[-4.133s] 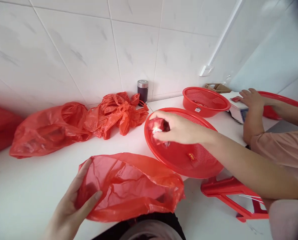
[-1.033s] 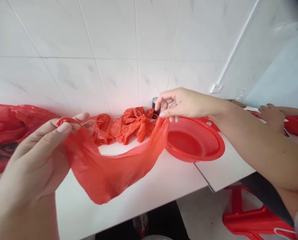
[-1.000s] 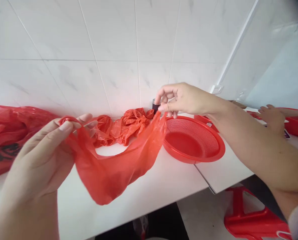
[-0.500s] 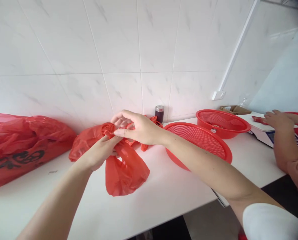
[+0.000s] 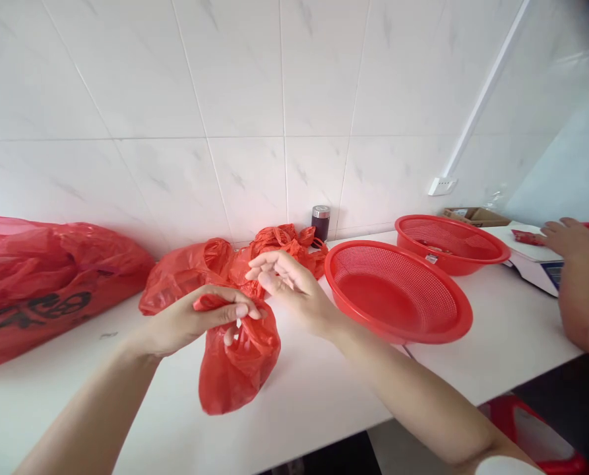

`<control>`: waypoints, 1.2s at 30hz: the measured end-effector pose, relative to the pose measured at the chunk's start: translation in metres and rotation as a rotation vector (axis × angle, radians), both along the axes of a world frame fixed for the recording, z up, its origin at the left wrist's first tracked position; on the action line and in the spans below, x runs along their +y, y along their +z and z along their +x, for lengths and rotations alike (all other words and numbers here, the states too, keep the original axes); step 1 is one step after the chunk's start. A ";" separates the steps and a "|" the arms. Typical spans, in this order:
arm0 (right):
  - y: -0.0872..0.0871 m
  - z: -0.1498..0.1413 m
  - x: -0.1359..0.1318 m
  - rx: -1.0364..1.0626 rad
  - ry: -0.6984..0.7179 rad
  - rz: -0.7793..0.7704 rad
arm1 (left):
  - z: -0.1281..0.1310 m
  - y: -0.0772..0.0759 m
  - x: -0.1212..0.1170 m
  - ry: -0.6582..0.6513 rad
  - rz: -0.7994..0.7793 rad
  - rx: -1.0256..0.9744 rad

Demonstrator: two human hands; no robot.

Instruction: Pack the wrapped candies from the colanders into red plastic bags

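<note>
My left hand [image 5: 195, 320] pinches the gathered top of a small red plastic bag [image 5: 235, 359], which hangs down onto the white counter [image 5: 314, 389]. My right hand [image 5: 287, 284] hovers just right of it, palm turned up, fingers loosely spread and holding nothing. Behind both hands lies a heap of crumpled red bags [image 5: 269, 251]. A red mesh basket [image 5: 398, 290] sits tilted to the right of my right hand.
A large filled red bag [image 5: 37, 284] with black print lies at the left by the tiled wall. A dark jar [image 5: 320, 222] stands at the wall. A second red basket [image 5: 452, 241], a white scale [image 5: 536, 270] and another person's hand [image 5: 571, 241] are at the right.
The bag was stretched wide between both hands a second ago. The hands then met at its top. Now my right hand has let go and opened, and the left alone holds the bunched bag.
</note>
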State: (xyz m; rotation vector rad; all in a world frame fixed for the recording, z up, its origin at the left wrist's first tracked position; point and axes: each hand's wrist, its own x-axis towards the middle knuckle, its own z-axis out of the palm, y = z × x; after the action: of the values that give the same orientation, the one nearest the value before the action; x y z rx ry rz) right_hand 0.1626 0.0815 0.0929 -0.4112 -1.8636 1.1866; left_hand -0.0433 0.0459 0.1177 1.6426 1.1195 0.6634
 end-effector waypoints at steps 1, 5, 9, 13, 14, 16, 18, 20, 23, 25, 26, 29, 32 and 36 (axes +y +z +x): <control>-0.010 -0.006 0.007 -0.030 -0.032 -0.030 | 0.001 0.000 -0.001 -0.002 0.012 0.076; -0.051 -0.025 0.031 -0.104 -0.012 -0.159 | 0.012 -0.017 -0.001 0.235 0.256 0.348; -0.068 -0.031 0.037 -0.064 0.145 -0.328 | 0.022 -0.044 0.002 0.491 0.697 0.449; -0.064 -0.025 0.032 -0.062 0.193 -0.391 | 0.019 -0.055 0.004 0.423 0.732 0.423; -0.064 -0.022 0.031 -0.066 0.131 -0.359 | 0.016 -0.057 0.003 0.394 0.687 0.431; -0.066 -0.015 0.031 -0.091 -0.024 -0.238 | 0.005 -0.063 -0.001 0.340 0.545 0.462; -0.078 -0.005 0.035 -0.109 -0.146 -0.154 | -0.012 -0.075 -0.009 0.331 0.373 0.495; -0.098 0.008 0.044 -0.140 -0.267 -0.193 | -0.033 -0.091 -0.020 0.358 0.230 0.515; -0.132 0.025 0.060 -0.231 -0.454 -0.285 | -0.059 -0.117 -0.036 0.373 0.091 0.504; -0.147 0.026 0.065 -0.280 -0.538 -0.264 | -0.063 -0.130 -0.040 0.440 0.057 0.469; -0.151 0.022 0.065 -0.293 -0.571 -0.244 | -0.061 -0.135 -0.039 0.522 0.068 0.450; -0.153 -0.005 0.054 -0.379 -0.662 -0.177 | -0.039 -0.146 -0.022 0.775 0.140 0.400; -0.153 -0.039 0.036 -0.504 -0.675 -0.098 | -0.011 -0.155 0.003 0.831 0.147 0.384; -0.163 -0.056 0.028 -0.639 -0.665 -0.011 | 0.013 -0.167 0.030 0.855 0.156 0.444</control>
State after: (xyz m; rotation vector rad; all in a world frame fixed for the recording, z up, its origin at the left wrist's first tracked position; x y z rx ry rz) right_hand 0.1069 0.1090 -0.0701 -1.4182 -1.9759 0.6360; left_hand -0.0303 0.0764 -0.0497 1.4293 2.1879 0.9534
